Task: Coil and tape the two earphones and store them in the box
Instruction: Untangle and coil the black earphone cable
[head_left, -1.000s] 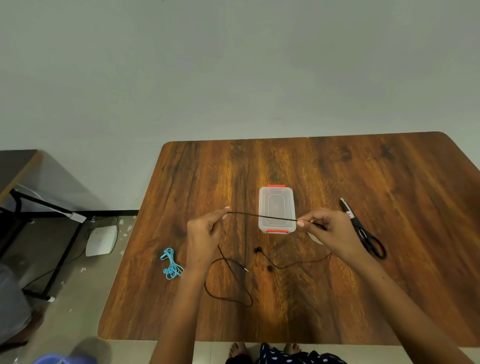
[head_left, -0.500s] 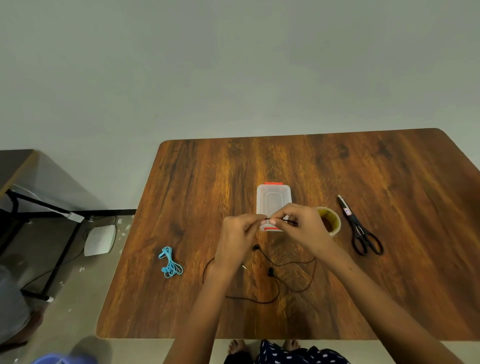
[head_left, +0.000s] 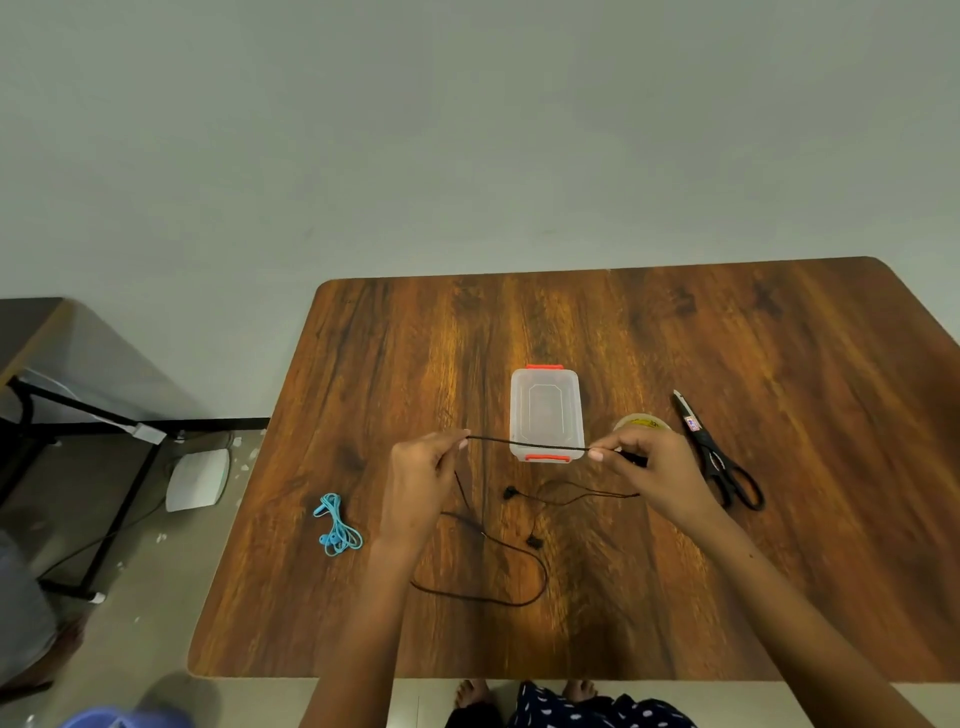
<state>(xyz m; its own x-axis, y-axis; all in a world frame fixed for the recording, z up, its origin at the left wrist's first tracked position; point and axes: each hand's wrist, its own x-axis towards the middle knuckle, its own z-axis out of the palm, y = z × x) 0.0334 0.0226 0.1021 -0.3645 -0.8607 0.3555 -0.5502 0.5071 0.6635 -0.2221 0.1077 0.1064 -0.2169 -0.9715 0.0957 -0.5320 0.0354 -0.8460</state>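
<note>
Over our wooden table (head_left: 727, 597), our left hand (head_left: 423, 480) and right hand (head_left: 652, 467) pinch the black earphone (head_left: 524, 443) taut above the clear box (head_left: 544, 410) mid-table; blue earphone (head_left: 336, 526) lies near the left edge.

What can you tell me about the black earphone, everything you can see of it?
The black earphone is a thin dark cord, uncoiled and untaped. The left hand and right hand each pinch it, stretching one span taut above the table, in front of the closed clear box. From both hands the cord drops to the wood, where it lies in loose curves with a wide loop near the front. Two small black earbuds rest on the table between the hands.
</note>
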